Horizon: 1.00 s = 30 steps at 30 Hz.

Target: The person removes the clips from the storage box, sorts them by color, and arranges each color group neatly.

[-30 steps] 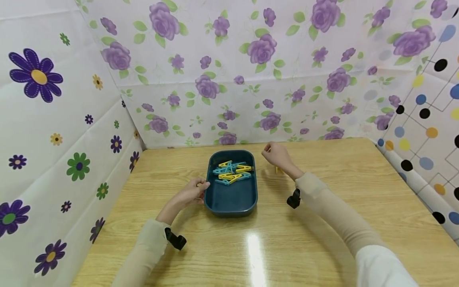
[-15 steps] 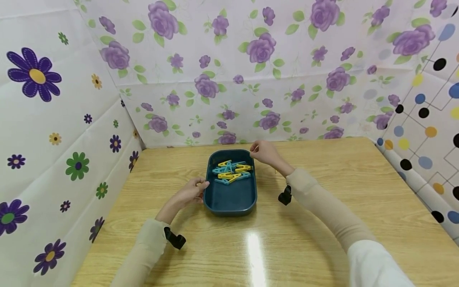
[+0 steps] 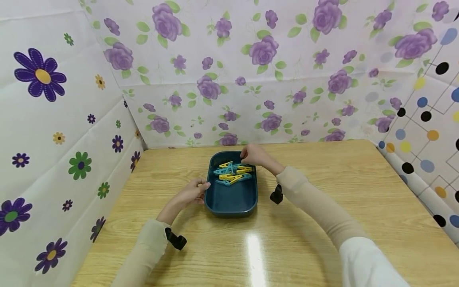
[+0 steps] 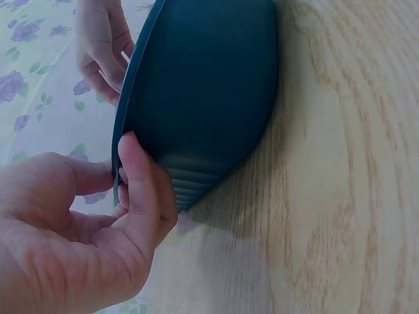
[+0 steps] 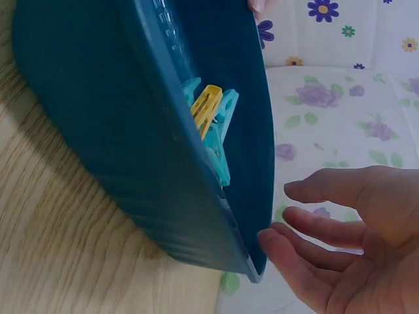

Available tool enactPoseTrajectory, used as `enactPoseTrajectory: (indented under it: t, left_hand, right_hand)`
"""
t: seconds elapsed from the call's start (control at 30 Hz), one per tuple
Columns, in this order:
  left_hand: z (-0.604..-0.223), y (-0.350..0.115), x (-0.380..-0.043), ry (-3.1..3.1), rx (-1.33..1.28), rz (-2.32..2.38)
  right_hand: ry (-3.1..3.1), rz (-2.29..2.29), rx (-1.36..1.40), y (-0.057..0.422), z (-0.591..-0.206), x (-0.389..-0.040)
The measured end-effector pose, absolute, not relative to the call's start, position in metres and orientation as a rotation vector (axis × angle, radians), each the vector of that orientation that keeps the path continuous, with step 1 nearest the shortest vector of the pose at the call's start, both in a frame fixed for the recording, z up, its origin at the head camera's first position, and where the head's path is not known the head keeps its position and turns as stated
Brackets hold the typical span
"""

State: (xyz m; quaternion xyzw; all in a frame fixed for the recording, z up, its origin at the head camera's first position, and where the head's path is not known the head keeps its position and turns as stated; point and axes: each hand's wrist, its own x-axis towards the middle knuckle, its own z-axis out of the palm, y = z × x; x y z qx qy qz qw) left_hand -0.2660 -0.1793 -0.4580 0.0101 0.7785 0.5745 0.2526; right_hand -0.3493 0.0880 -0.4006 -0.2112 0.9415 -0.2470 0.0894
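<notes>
A dark teal plastic bin (image 3: 231,201) stands on the table, with several yellow clothespins (image 3: 235,179) and blue clothespins (image 3: 223,183) heaped in its far half. My left hand (image 3: 191,192) grips the bin's left rim, thumb on one side and fingers on the other in the left wrist view. Over the far right corner of the bin is my right hand (image 3: 255,154). In the right wrist view its thumb and fingers are apart with nothing between them, a fingertip right at the rim. A yellow clothespin (image 5: 207,108) and blue ones show inside the bin there.
The wooden table (image 3: 322,179) reaches back to a white wall sheet (image 3: 244,59) with purple roses. Other patterned sheets close off the left and right sides. Black wrist cameras (image 3: 175,239) are strapped to both arms.
My right hand has moved left, from beside the bin to over its far right corner. A yellow piece seen earlier by the right wrist is now hidden. My left hand keeps its grip.
</notes>
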Motion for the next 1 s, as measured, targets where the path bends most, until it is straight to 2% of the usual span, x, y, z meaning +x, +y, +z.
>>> enactPoseTrajectory:
  t: [0.4, 0.83, 1.0]
  left_hand:
    - [-0.459, -0.182, -0.266, 2.128, 0.027, 1.563]
    - [-0.457, -0.181, -0.266, 2.107, 0.013, 1.565]
    - [-0.457, -0.181, -0.266, 2.106, 0.011, 1.564]
  right_hand:
    - [2.625, -0.585, -0.534, 0.061, -0.4, -0.359]
    - [2.678, -0.334, -0.364, 0.041, -0.427, -0.367]
    - [2.741, -0.263, -0.432, 0.042, -0.431, -0.363]
